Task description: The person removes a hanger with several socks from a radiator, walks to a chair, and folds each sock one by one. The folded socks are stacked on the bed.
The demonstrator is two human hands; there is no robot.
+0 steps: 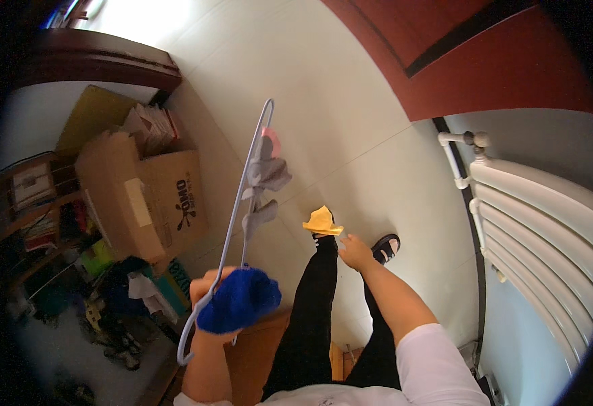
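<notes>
My left hand is closed round a pale lilac clothes hanger, which is held tilted with its long bar running up and away. A bright blue sock-like cloth hangs over the near part of the hanger and hides some of my left fingers. Farther along the hanger are small grey socks, with a pink piece of fabric beyond them. To the right, the fingers of my right hand pinch a small yellow cloth, apart from the hanger; whether it is a sock I cannot tell.
Cardboard boxes and cluttered shelves stand along the left. A white radiator lines the right wall, with a red-brown door beyond it. Pale floor tiles spread ahead, and my feet in black sandals stand on them.
</notes>
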